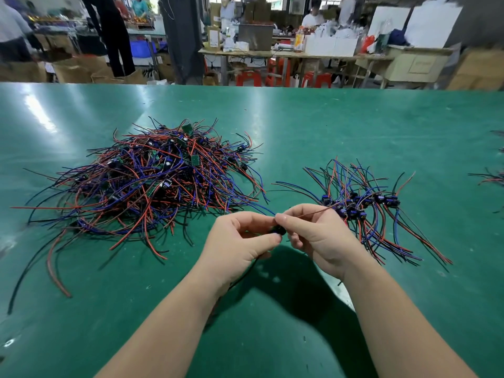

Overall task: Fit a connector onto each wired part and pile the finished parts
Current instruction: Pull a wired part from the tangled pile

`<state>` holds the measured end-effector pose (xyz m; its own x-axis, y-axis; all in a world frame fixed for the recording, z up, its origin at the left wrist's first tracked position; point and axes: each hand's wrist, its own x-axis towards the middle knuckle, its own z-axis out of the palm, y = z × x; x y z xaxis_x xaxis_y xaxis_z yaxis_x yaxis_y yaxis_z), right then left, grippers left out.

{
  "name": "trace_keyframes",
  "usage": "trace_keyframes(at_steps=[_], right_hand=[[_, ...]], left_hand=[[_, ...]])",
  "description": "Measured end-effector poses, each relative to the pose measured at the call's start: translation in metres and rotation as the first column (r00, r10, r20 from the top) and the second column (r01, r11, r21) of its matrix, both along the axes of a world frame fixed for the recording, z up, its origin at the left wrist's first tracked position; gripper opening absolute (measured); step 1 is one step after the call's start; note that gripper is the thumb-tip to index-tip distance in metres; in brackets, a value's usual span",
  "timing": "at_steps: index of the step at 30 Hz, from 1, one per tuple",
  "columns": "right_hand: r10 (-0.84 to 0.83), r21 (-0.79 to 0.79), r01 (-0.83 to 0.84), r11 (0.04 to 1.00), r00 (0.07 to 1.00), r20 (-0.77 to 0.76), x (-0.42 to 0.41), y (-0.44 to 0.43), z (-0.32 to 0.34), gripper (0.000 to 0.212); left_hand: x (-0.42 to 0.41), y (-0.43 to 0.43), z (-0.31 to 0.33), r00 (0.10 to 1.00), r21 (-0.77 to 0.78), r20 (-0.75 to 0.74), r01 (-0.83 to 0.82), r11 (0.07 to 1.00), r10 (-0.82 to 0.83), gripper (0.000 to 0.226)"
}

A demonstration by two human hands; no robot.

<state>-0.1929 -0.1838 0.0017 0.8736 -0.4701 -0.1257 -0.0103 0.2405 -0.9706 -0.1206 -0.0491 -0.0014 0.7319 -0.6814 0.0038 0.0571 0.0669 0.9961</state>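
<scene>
Both hands meet above the green table (327,126), just in front of me. My left hand (240,241) grips a small black part (278,230) whose black wire (242,276) trails down past the wrist. My right hand (313,236) pinches a thin red wire (311,212) that runs up to the right from the same part. A big tangle of red, blue and black wired parts (152,181) lies to the left. A smaller pile of parts with dark blue connectors (362,205) lies to the right, just behind my right hand.
More wire ends (493,178) show at the table's right edge. Beyond the far edge are workbenches, cardboard boxes, red stools and several people.
</scene>
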Motion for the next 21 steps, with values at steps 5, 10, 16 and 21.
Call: trace_keyframes(at_steps=[5,10,16,21], right_hand=[[0.079,0.173,-0.084,0.981,0.996,0.034,-0.0008,-0.0036,0.0012,0.008],[0.14,0.082,-0.142,0.986,0.99,0.028,-0.003,-0.0042,0.0018,0.007],[0.059,0.022,-0.059,0.998,0.998,0.016,-0.0012,-0.0057,0.0007,0.009],[-0.065,0.204,0.048,0.978,0.995,0.078,-0.001,-0.0088,0.0033,0.014]], left_hand=[[0.0021,0.0002,-0.0004,0.998,0.009,0.064,0.003,1.0,-0.003,0.028],[0.003,0.0002,-0.0037,0.987,0.03,0.16,-0.007,1.0,0.002,0.023],[0.0045,-0.0006,-0.0054,0.987,0.04,0.151,-0.062,0.997,0.055,0.021],[0.0069,0.0001,-0.0046,0.986,0.004,0.149,-0.077,0.997,0.076,0.022]])
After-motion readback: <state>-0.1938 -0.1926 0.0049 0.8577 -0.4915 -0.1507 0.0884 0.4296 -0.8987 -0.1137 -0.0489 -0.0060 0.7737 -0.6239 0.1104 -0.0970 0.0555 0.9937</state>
